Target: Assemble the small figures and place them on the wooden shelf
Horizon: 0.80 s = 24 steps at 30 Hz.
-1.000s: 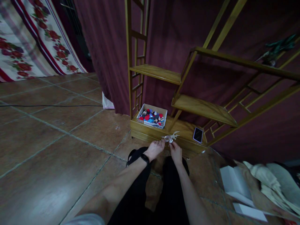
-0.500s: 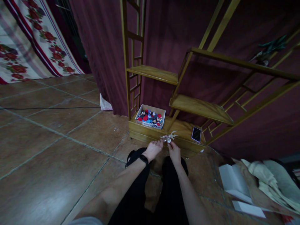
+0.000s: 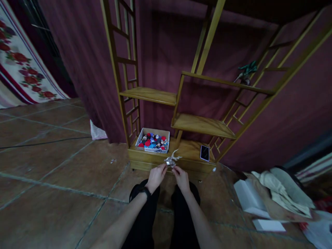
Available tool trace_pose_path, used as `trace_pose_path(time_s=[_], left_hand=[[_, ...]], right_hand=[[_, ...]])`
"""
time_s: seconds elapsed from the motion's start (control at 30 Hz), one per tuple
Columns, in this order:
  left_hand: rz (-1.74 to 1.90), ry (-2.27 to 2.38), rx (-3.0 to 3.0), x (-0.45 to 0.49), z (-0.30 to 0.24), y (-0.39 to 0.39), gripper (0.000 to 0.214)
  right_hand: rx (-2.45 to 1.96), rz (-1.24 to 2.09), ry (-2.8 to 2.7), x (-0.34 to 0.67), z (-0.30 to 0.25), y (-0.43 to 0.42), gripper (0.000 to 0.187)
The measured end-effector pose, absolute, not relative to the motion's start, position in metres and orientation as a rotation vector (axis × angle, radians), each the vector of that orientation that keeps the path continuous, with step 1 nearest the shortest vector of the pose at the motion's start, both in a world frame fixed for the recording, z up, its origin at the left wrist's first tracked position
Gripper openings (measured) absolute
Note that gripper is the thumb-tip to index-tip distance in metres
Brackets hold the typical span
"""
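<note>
My left hand (image 3: 157,177) and my right hand (image 3: 181,178) are close together in front of the low wooden shelf. Both pinch a crinkled clear plastic wrapper (image 3: 169,161) between thumb and fingers, one at either side of its lower edge. A pale, branching antler-shaped piece (image 3: 176,155) shows just behind and to the right of the wrapper. Whether it sits inside the plastic or only beside it I cannot tell. Just beyond my left hand, an open cardboard box (image 3: 167,150) full of small red, blue and black figures stands on the shelf's base.
A phone (image 3: 204,153) with a pale rim lies on the right of the wooden base (image 3: 192,147). Shelf boards (image 3: 150,95) and posts rise above it. White boxes (image 3: 250,197) and cloths (image 3: 275,190) lie on the floor at right. A dark cable (image 3: 52,141) runs across the left floor.
The camera view has shifted, so the shelf and box appear further left and lower. My hands stay pinched on the wrapper, with little change in their grip.
</note>
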State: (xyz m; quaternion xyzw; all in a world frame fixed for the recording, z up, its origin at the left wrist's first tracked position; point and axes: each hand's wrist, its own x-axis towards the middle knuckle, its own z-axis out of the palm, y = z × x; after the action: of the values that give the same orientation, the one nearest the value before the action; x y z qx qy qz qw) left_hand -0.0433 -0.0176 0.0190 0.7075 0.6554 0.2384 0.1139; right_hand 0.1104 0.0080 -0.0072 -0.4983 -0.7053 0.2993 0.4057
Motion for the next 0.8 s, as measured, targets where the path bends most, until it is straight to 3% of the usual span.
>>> trace_pose_path(time_s=[0.3,0.6,0.8], left_hand=[[0.976,1.709,1.909,-0.043,0.016,-0.016,0.027],[1.02,1.68,1.91,-0.043,0.017,-0.009,0.029],[1.108,1.727,1.971,-0.023,0.066,0.009,0.029]], right_hand=[[-1.126,0.825,-1.679,0.112,0.009,0.004,0.025],[-1.044,0.769,-1.697,0.118,0.022,0.007,0.016],[-1.072,0.701,-1.641,0.134,0.062,0.022,0.015]])
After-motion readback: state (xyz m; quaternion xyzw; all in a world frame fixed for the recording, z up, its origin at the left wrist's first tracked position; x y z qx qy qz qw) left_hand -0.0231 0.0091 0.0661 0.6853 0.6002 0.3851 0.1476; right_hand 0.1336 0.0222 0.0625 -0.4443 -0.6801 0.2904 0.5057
